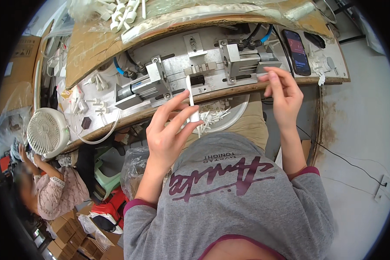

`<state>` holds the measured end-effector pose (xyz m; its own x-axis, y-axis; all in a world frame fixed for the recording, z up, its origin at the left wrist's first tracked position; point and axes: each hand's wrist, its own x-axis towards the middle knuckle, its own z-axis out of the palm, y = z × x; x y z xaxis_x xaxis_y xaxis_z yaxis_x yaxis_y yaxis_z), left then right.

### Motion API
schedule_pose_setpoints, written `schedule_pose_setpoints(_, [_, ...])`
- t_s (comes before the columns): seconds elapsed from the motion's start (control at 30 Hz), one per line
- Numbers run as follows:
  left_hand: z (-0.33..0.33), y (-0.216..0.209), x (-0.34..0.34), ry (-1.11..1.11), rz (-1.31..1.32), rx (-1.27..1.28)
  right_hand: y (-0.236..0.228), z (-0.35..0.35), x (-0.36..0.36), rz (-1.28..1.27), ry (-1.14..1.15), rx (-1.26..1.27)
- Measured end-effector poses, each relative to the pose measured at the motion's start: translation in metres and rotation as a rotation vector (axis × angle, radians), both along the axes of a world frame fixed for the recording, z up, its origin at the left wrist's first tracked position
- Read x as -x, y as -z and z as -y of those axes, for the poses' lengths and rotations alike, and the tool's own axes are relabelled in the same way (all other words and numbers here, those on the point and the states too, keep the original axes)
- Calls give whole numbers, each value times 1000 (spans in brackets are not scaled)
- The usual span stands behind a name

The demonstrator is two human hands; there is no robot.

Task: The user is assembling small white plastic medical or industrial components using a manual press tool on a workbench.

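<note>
My left hand (pixel 167 132) holds a slim white plastic piece (pixel 194 114) between thumb and fingertips. The piece stands nearly upright, with a thick round lower end and a thin flat upper end. Behind it is the metal clamping fixture (pixel 200 68), set between a left pneumatic cylinder (pixel 141 86) and a right one (pixel 247 63). My right hand (pixel 286 97) is raised by the right cylinder's end plate (pixel 269 66), fingers loosely bent and apart. I see nothing in it; whether its fingertips touch the plate, I cannot tell.
A round white tray (pixel 242 108) of small white pieces sits below the bench edge. A phone (pixel 296 52) lies at the right; a white fan (pixel 47 132) stands left. Cardboard (pixel 91 52) with more white parts covers the back. Another person (pixel 58 190) sits at the left.
</note>
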<state>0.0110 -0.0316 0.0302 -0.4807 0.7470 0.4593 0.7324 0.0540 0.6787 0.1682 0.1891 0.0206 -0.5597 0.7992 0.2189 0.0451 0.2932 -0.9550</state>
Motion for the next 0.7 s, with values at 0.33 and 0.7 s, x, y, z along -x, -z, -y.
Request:
schedule_pose_setpoints(0.33, [-29, 22, 7, -118, -295, 71, 71, -158, -62, 447, 510, -397])
schedule_pose_setpoints(0.7, [-46, 34, 15, -155, -417, 230, 0, -91, 29, 40, 348, -748])
